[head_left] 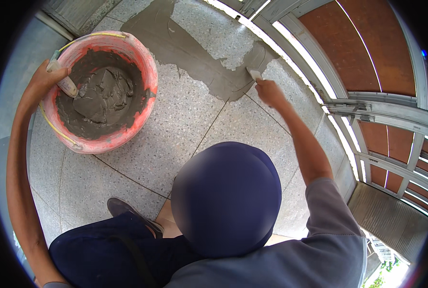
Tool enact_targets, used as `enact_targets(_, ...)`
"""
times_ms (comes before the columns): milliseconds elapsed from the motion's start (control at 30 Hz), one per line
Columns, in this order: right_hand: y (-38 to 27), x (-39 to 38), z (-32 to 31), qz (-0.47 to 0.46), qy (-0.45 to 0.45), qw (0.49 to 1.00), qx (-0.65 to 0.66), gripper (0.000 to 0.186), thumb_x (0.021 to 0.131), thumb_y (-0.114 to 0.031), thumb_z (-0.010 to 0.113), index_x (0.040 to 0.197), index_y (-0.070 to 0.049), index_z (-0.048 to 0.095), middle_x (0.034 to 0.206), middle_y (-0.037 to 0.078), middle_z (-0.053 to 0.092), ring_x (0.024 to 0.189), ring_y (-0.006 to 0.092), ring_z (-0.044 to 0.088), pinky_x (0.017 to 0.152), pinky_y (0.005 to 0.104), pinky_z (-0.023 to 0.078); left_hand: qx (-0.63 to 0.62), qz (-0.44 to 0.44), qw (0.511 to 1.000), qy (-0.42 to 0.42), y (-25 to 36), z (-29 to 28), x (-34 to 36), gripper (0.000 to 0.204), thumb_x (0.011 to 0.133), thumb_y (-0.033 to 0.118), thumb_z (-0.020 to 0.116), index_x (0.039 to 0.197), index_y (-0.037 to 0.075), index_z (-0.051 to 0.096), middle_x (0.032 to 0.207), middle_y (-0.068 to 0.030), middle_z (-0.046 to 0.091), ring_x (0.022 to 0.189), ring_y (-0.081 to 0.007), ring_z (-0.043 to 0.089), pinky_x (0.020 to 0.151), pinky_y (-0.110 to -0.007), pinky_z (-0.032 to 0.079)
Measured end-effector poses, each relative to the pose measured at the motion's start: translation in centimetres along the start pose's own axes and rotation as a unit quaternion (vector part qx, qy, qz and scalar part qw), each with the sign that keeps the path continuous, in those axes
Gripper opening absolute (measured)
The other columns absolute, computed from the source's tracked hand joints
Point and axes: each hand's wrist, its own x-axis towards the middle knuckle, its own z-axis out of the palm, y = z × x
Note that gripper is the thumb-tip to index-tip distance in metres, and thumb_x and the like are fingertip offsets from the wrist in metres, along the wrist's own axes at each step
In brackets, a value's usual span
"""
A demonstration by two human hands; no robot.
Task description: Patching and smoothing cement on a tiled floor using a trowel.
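My left hand point(43, 81) is closed at the left rim of a red bucket point(149, 62). Its thumb lies over a pale, worn tool handle point(67, 86) whose rounded end points into the bucket; the rest of that tool I cannot make out. Wet grey mortar point(108, 93) half fills the bucket and coats its inner wall. To the right, my right hand point(270, 92) grips a small putty knife point(254, 73) with a pale handle. Its blade touches the right end of a grey mortar layer point(194, 57) spread over the speckled floor tiles point(175, 110).
A metal folding gate with brown panels point(353, 43) runs along the right side. On the left stands a pale blue wall point(17, 91). A dark blue cap point(226, 197) hides the floor at the lower middle. My shoe point(127, 213) rests below the bucket.
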Motion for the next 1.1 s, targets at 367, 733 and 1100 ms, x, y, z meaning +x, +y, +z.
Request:
enact_targets(367, 3.1, 12.2, -6.8, 0.146, -0.028, 0.982, 0.116, 0.030, 0.091, -0.019, 0.052, 0.102, 0.001, 0.071, 0.084, 0.020, 0.072, 0.064, 0.0295, 0.070, 0.060, 0.0418, 0.058, -0.003, 0.007, 0.998, -0.058, 0.7, 0.5, 0.9, 0.075, 0.078, 0.049, 0.073, 0.126, -0.005, 0.054, 0.112, -0.0180, 0.064, 0.102, -0.0258, 0.065, 0.091, -0.038, 0.050)
enact_targets(733, 0.0, 8.1, -6.8, 0.101, -0.076, 0.980, 0.152, 0.030, 0.095, -0.025, 0.054, 0.088, 0.000, 0.069, 0.069, 0.017, 0.067, 0.055, 0.0278, 0.067, 0.053, 0.0432, 0.055, -0.042, -0.018, 0.997, -0.057, -1.6, -0.7, 0.1, 0.065, 0.080, 0.046, 0.072, 0.120, -0.003, 0.057, 0.104, -0.0160, 0.066, 0.093, -0.0252, 0.067, 0.086, -0.038, 0.053)
enact_targets(1100, -2.0, 5.8, -0.2, 0.115, -0.081, 0.990, 0.017, 0.029, 0.089, -0.014, 0.049, 0.098, 0.004, 0.071, 0.099, 0.024, 0.073, 0.089, 0.0351, 0.073, 0.078, 0.0439, 0.059, -0.020, -0.042, 0.997, -0.069, -2.0, -0.5, 1.0, 0.072, 0.081, 0.052, 0.073, 0.122, -0.004, 0.056, 0.106, -0.0175, 0.066, 0.093, -0.0250, 0.068, 0.084, -0.037, 0.054)
